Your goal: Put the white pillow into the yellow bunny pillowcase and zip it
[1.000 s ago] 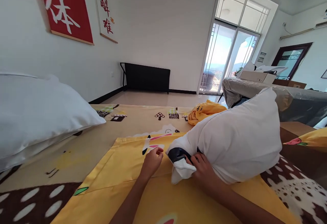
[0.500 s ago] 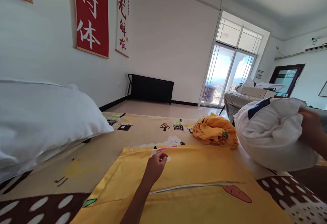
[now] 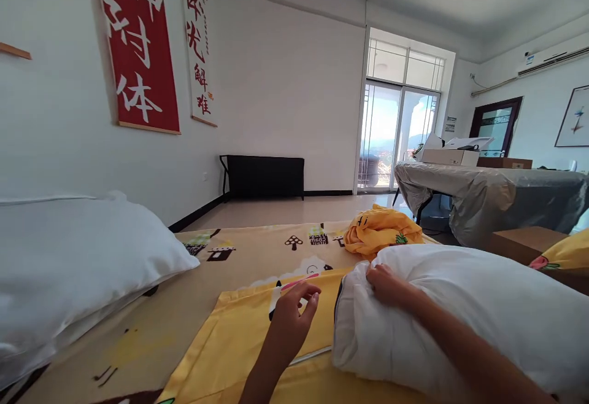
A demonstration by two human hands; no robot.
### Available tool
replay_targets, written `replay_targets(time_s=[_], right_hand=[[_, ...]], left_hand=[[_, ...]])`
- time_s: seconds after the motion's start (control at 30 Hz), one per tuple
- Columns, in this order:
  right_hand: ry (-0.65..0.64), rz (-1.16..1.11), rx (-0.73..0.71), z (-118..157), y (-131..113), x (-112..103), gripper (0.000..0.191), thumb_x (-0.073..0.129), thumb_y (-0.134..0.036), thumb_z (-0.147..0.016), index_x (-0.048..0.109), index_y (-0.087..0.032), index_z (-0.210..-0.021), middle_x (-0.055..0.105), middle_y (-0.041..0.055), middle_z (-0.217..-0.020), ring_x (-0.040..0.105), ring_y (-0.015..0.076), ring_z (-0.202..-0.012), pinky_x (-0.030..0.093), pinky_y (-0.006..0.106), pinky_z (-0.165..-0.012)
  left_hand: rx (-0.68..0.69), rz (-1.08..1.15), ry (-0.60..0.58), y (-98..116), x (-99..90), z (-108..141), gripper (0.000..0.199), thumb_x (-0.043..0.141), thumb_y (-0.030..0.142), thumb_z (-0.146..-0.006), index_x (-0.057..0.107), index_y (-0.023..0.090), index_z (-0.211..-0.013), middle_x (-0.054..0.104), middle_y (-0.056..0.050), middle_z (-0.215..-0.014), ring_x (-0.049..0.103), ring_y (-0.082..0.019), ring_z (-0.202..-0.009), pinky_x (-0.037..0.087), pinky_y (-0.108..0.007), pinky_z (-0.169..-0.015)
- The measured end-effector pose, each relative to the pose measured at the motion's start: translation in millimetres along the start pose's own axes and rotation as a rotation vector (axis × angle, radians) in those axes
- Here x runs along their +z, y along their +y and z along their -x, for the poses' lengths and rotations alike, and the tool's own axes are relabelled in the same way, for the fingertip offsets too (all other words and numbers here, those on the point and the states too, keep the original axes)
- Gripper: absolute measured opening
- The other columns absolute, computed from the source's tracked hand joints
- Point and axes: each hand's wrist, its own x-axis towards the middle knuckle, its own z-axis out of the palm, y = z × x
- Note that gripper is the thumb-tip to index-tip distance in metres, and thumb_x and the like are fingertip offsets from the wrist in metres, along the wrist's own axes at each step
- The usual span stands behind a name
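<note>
Pillow (image 3: 501, 306) gripped, R hand (image 3: 386, 284); L hand (image 3: 292, 315) abv yellow cover (image 3: 234, 324)

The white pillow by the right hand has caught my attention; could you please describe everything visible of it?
The white pillow looks soft and plump, its plain fabric wrinkled near the left end, where a thin dark edge shows. It lies partly over the yellow cloth, its right end out of frame. The right hand grips its upper left corner, the forearm crossing over it.

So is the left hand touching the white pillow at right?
No, the left hand is apart from that white pillow, with yellow cloth between them.
</note>
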Motion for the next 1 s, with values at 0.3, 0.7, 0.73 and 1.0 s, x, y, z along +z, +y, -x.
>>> replay_targets(time_s=[0.3,0.7,0.73,1.0], right_hand=[[-0.12,-0.264,0.005,29.3,-18.6,18.6,0.029,0.042,-0.002,-0.078,0.067,-0.016,-0.083,0.071,0.009,-0.087,0.066,0.019,-0.081,0.039,0.026,-0.066],[0.047,-0.771,-0.064,41.1,6.1,8.1,0.046,0.048,-0.015,-0.076,0.059,-0.016,-0.121,0.066,0.0105,-0.107,0.06,0.0222,-0.097,0.04,0.031,-0.086],[0.06,-0.852,-0.066,40.8,8.2,9.0,0.044,0.045,-0.02,-0.082,0.058,-0.017,-0.124,0.065,0.0099,-0.113,0.059,0.0216,-0.102,0.04,0.03,-0.089],[0.119,-1.256,0.016,38.3,22.5,14.5,0.062,0.019,-0.055,-0.097,0.069,-0.019,-0.102,0.063,0.0065,-0.096,0.057,0.02,-0.097,0.041,0.034,-0.091]], left_hand=[[0.277,-0.43,-0.166,25.6,28.9,32.0,0.026,0.044,0.03,-0.086,0.066,0.024,-0.099,0.068,-0.007,-0.103,0.063,-0.022,-0.096,0.05,-0.037,-0.086],[0.192,-0.304,-0.362,48.4,71.9,29.3,0.016,0.047,0.027,-0.085,0.062,0.021,-0.087,0.068,-0.003,-0.08,0.062,-0.018,-0.07,0.049,-0.026,-0.064],[0.316,-0.354,-0.338,55.7,78.0,30.7,0.015,0.045,0.019,-0.083,0.06,0.021,-0.081,0.067,-0.003,-0.076,0.061,-0.018,-0.068,0.047,-0.026,-0.062],[0.78,-0.462,0.18,93.6,74.3,28.2,0.019,0.049,0.006,-0.084,0.058,0.021,-0.092,0.059,-0.001,-0.071,0.053,-0.014,-0.068,0.042,-0.026,-0.064]])
